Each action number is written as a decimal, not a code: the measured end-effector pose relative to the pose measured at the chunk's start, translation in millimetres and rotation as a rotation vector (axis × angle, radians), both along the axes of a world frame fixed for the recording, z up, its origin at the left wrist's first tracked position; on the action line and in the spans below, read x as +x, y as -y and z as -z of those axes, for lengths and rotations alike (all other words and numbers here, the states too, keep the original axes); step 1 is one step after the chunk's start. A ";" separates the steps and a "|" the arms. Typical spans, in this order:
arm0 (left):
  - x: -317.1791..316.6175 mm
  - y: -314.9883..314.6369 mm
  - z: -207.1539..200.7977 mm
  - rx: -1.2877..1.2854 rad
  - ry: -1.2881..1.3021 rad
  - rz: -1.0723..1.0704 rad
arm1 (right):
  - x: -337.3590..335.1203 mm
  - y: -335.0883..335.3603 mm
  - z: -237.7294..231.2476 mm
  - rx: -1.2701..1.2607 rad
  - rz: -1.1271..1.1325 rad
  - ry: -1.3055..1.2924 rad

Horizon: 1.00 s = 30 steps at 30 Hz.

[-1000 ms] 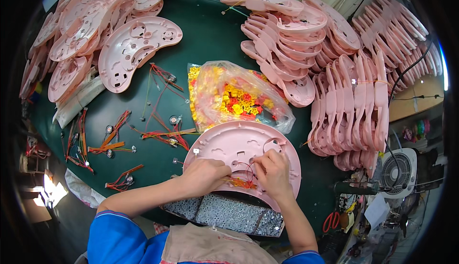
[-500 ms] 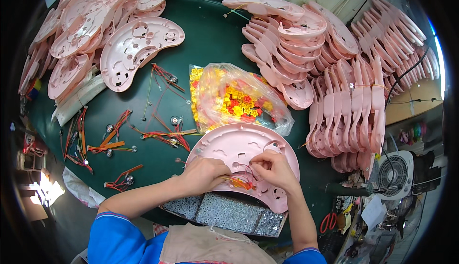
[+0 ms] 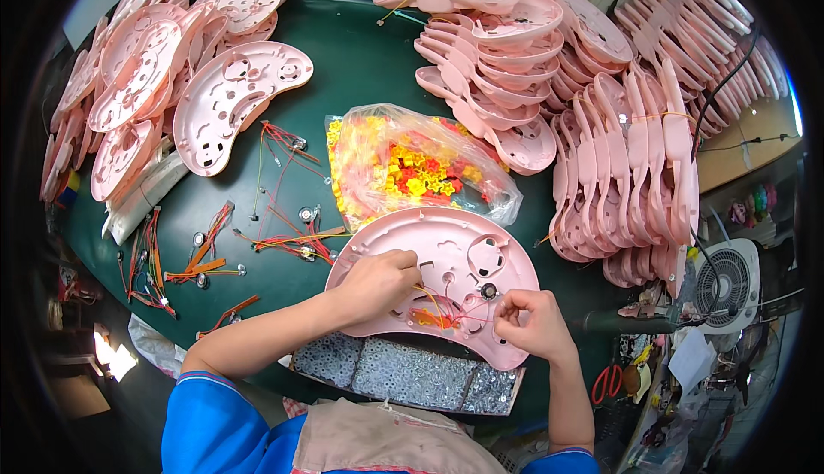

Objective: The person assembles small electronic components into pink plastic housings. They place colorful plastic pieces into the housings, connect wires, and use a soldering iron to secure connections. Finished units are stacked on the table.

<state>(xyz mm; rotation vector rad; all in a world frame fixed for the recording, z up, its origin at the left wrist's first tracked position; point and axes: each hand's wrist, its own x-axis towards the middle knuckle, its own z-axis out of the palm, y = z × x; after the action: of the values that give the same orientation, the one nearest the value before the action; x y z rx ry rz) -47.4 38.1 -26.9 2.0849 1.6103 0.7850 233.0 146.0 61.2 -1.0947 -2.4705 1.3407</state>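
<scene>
While the left hand (image 3: 378, 283) presses closed onto the pink kidney-shaped plastic shell (image 3: 433, 281) (lying at the green table's (image 3: 360, 70) near edge) to steady it, the right hand (image 3: 530, 324) pinches thin coloured wires (image 3: 433, 312).

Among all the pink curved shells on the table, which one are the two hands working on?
The pink shell lying flat nearest the person, just below the bag of yellow parts. Only it has the left hand and right hand on it, with wires inside; the others lie stacked.
</scene>
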 end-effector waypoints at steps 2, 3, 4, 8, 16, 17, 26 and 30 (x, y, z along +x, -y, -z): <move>1.7 -1.3 1.1 0.019 0.022 0.008 | 12.6 4.9 1.1 0.237 -0.105 0.085; 2.6 -2.0 0.6 0.027 0.052 0.012 | 19.1 6.6 2.7 0.357 -0.158 0.126; 3.1 -2.7 0.0 0.034 0.082 0.016 | 24.6 5.5 7.6 0.480 -0.231 0.172; 3.9 -3.7 -7.2 -0.041 0.067 -0.001 | 23.2 6.2 4.7 0.750 -0.246 0.199; 3.7 -2.8 -5.7 -0.029 0.006 -0.008 | -11.6 29.1 45.7 0.426 0.153 -0.245; 4.3 -2.4 -7.1 -0.053 -0.076 0.016 | -13.8 29.9 52.0 0.416 0.154 -0.263; 6.0 9.6 -24.4 -0.081 -0.400 0.084 | -12.4 22.0 58.0 0.724 0.035 -0.076; 0.7 11.2 -20.4 -0.078 -0.262 0.048 | -9.2 21.7 69.6 0.595 0.085 -0.127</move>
<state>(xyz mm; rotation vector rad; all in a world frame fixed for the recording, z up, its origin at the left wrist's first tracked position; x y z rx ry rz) -46.7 26.9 -6.5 2.2347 1.6840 0.4396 223.8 124.3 -8.4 -0.9148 -2.4420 0.5588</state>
